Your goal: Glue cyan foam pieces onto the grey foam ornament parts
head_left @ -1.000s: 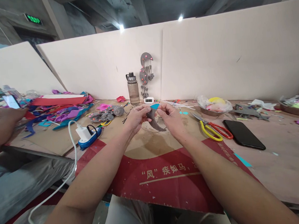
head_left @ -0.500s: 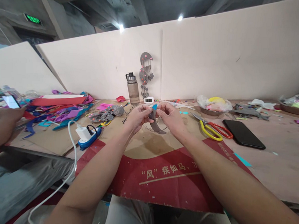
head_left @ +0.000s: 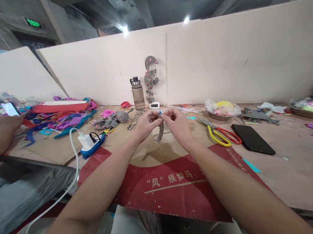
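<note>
Grey curved piece (head_left: 160, 132) ×1, blue scrap (head_left: 160, 112) ×1 | left fingers (head_left: 156, 122), right fingers (head_left: 168, 119) pinching these | scissors (head_left: 213, 128): one pair

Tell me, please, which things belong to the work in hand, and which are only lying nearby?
Work in hand: grey piece and blue piece, between left hand and right hand; perhaps scissors.
Seemingly only lying nearby: black phone, water bottle, white plug.

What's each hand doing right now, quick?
Left hand: closed, pinching the grey piece near its top.
Right hand: closed, fingertips pinching at the small blue piece there.
</note>
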{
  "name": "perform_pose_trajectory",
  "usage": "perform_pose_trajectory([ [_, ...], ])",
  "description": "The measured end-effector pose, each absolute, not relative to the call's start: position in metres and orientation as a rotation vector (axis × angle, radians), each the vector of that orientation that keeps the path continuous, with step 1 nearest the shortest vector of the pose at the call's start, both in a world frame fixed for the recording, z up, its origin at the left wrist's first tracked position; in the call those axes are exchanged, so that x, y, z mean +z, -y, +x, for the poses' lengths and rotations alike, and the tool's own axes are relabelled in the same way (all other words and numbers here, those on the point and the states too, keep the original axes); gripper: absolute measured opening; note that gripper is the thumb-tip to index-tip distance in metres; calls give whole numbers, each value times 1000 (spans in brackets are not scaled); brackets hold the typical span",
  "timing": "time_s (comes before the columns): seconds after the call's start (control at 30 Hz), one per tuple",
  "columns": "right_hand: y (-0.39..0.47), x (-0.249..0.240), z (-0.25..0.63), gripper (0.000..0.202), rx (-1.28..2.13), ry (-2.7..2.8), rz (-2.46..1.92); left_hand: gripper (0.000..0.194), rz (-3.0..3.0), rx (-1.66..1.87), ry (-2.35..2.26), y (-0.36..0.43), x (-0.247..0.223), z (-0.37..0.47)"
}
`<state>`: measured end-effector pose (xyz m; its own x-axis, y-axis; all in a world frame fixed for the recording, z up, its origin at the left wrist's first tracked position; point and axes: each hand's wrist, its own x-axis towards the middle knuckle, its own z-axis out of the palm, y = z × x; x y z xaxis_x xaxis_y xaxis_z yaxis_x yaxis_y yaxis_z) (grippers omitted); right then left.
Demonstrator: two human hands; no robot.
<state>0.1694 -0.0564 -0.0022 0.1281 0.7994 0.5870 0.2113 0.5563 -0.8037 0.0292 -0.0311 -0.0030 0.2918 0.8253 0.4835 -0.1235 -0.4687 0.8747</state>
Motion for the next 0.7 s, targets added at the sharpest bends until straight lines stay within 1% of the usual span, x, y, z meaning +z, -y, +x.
perform_pose_trajectory([
  [0.2,54,-8,169,9,525,1446,-926,23,1647,1371,-731,28,-5,34],
  [0.33,53,-10,169,7,454,1448,-940,16,1687,1411,-793,29,-5,34],
  [0.5,54,-8,171,11,417,1389,-968,9,1724,1412,-847,35,1,33],
  [0.6,54,-6,171,14,440,1366,-988,9,1731,1390,-834,36,2,32],
  [0.7,54,-5,172,12,446,1396,-994,12,1732,1372,-843,36,1,32],
])
